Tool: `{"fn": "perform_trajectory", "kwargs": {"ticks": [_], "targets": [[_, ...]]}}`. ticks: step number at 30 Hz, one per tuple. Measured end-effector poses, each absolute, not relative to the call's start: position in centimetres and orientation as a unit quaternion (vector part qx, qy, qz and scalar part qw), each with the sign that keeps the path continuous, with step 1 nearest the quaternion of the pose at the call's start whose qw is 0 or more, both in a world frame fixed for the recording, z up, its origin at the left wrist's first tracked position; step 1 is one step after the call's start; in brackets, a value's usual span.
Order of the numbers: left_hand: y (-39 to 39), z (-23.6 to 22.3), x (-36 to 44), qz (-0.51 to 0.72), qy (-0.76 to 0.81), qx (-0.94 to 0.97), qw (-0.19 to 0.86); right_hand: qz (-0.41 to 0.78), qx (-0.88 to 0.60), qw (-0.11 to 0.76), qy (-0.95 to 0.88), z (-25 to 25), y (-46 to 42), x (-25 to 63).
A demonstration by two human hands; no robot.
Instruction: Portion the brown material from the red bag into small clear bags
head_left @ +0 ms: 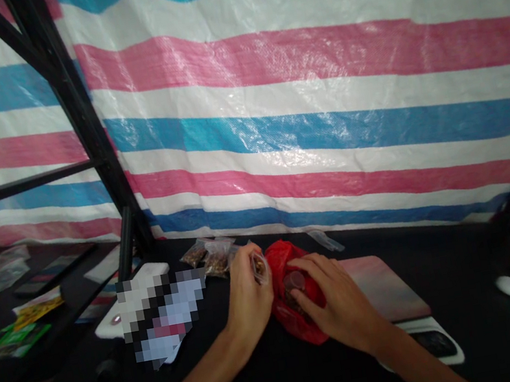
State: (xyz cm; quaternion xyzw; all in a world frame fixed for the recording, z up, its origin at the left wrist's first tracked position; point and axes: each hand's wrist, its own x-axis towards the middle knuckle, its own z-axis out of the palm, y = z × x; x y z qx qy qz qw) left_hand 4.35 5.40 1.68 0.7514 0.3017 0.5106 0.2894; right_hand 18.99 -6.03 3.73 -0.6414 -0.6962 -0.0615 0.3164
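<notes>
Pinching small clear bag (259,268) in left hand (247,291) | right hand (336,300) curved onto red plastic bag (278,262), grip unclear

Site, as I log it from my remote station: improvised work or packing space, exact use unconfirmed. Item: pink, white and blue striped tarpaulin (313,75), hung as a wall. Item: black metal shelving rack (73,111), holding assorted packets. Item: black-covered table (464,259), holding small zip bags (210,258).
</notes>
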Motion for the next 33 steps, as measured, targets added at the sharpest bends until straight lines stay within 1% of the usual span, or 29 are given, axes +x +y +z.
{"fn": "perform_trajectory", "kwargs": {"ticks": [2,6,9,13,17,21,23,25,29,33], "targets": [[5.2,1.7,4.1,0.492,0.275,0.781,0.268,-0.046,-0.612,0.341,-0.712,3.8,-6.3,18.6],[4.5,1.4,3.9,0.449,0.211,0.834,0.242,-0.049,-0.55,0.349,-0.757,3.9,-6.5,18.4],[4.4,1.4,4.0,0.425,0.208,0.85,0.233,-0.058,-0.543,0.377,-0.748,3.9,-6.3,18.6],[4.8,1.7,4.2,0.402,0.247,0.851,0.232,-0.058,-0.553,0.456,-0.695,4.2,-6.2,19.0],[4.6,2.0,4.1,0.37,0.209,0.878,0.221,-0.038,-0.56,0.541,-0.626,4.7,-6.2,19.6],[4.1,2.7,4.0,0.336,0.172,0.9,0.22,0.036,-0.559,0.632,-0.536,5.4,-5.8,21.2],[4.1,3.1,3.9,0.311,0.153,0.913,0.213,0.072,-0.551,0.662,-0.503,5.7,-5.6,22.5],[4.3,3.3,3.8,0.283,0.14,0.93,0.189,0.101,-0.567,0.654,-0.49,6.1,-5.5,24.1],[4.8,3.1,3.9,0.241,0.169,0.946,0.136,0.152,-0.633,0.568,-0.503,6.5,-6.3,27.7],[4.9,2.4,4.0,0.239,0.207,0.935,0.159,0.193,-0.683,0.47,-0.525,5.9,-7.4,30.3]]}}
